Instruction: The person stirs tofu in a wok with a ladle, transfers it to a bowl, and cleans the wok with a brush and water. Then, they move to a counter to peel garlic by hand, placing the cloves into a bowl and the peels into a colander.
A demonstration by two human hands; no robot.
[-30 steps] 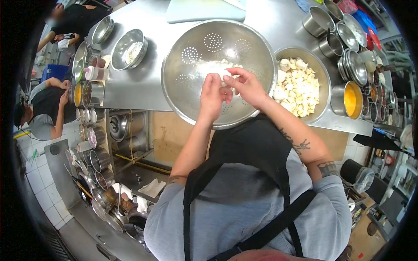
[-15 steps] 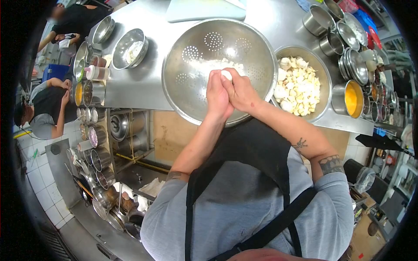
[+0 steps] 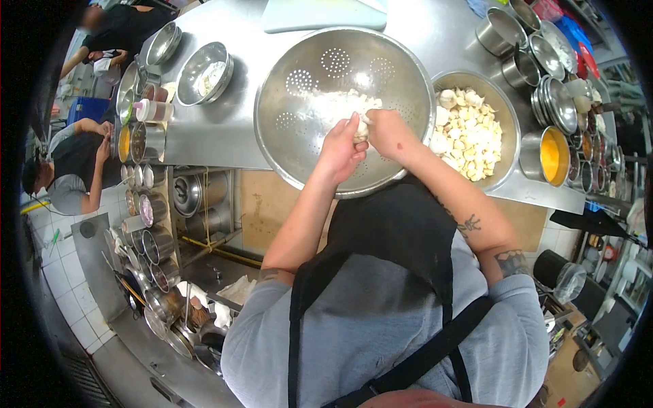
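Over a large metal colander [image 3: 292, 146], my left hand [image 3: 342, 151] is closed round a whitish garlic bulb [image 3: 361, 130]. My right hand [image 3: 389, 134] grips the same bulb from the other side, its fingertips largely hidden behind the hand. Loose white garlic pieces and skins [image 3: 347, 102] lie in the colander just beyond my fingers. Right of the colander, a metal bowl [image 3: 511, 129] holds many peeled-looking cloves [image 3: 473, 139] with some whole bulbs [image 3: 469, 98] at its far side.
A pale cutting board [image 3: 320, 17] lies behind the colander. To the left stands a smaller metal bowl [image 3: 221, 85] with white bits in it. Pots and a container of orange liquid [image 3: 552, 156] line the right side. A co-worker [image 3: 71, 160] stands at the far left.
My hands were pressed together round a white bulb; now they have come apart somewhat. The right hand has shifted right, and more of the bulb shows between them.
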